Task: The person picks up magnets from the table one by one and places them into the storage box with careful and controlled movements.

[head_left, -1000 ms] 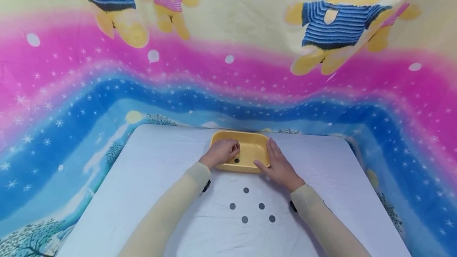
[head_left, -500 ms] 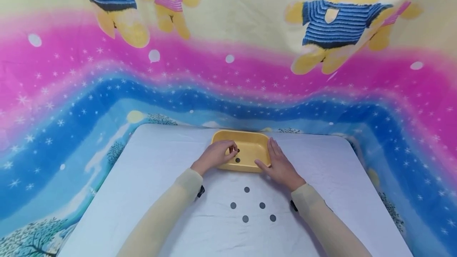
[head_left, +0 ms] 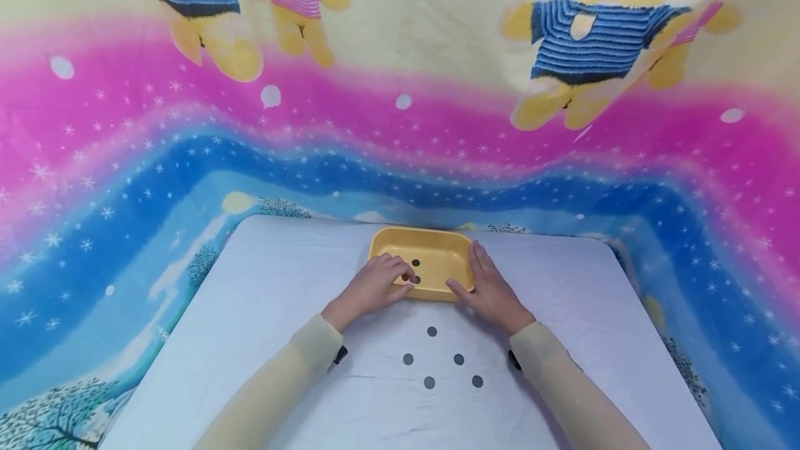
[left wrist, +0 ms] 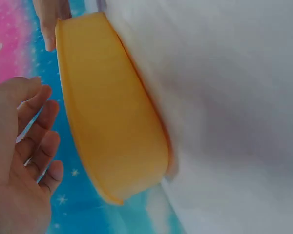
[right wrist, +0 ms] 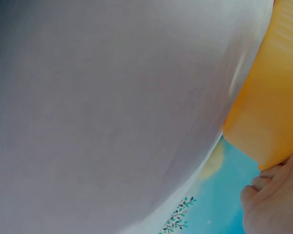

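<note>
A yellow rectangular plastic box [head_left: 437, 293] stands at the far side of the white-covered table. My left hand [head_left: 370, 285] hovers over its near-left rim, fingers loosely bent. In the left wrist view, nothing shows between the left fingers [left wrist: 50, 141]. Inside the box lie a small dark disc [head_left: 415, 262] and another disc [head_left: 417, 280]; one more dark spot shows by the left fingertips. My right hand [head_left: 496, 297] rests against the box's right end, fingers straight along the outside and thumb at the near rim. The right wrist view shows these fingers [right wrist: 261, 183] beside the box wall.
Several flat dark grey discs, among them a disc [head_left: 432, 331] nearest the box, lie spread on the white tabletop [head_left: 350, 394] between my forearms. A bright cloth with printed bears [head_left: 581, 47] hangs right behind the table's far edge.
My left hand has drawn back toward the near-left rim from over the box. A second disc has come into view on the box floor. The right hand stays in place.
</note>
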A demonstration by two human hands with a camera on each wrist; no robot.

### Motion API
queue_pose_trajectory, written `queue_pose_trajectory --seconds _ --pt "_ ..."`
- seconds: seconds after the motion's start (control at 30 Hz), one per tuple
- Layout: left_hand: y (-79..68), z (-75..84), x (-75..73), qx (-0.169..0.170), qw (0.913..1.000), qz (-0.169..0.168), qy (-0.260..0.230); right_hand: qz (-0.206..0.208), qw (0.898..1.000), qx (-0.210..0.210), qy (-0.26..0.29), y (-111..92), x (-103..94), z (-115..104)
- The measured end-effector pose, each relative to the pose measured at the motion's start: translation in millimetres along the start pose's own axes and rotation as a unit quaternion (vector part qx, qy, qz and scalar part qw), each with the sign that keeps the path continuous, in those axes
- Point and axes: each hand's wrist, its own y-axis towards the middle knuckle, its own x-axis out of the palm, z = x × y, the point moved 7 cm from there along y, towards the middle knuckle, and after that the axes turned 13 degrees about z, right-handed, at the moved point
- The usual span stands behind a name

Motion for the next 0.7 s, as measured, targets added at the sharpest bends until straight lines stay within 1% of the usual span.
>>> queue_pose_trajectory --seconds 0.13,0.27,0.4,0.5,0.7 --pt "-9.4 5.1 -7.3 0.014 0.9997 0.018 0.012 0.002 1.0 -0.001 0.002 0 -0.3 -1" --pt "-17.4 11.2 -7.2 0.015 0.9998 0.009 -0.006 0.004 1.0 -0.002 0.004 -1 -1.2 -2" --pt "-26.4 16.6 -3.8 0.01 0.9997 -0.01 -0.019 0.004 1.0 0.001 0.001 0 -0.4 0" --pt "-34.8 19.4 1.1 0.008 0.9992 -0.032 -0.024 0.003 1.0 0.003 -0.002 1 0.8 1" --pt "-49.3 23.7 15.7 0.026 0.9967 -0.073 -0.024 0.006 1.0 0.0 0.001 1 1.8 2"
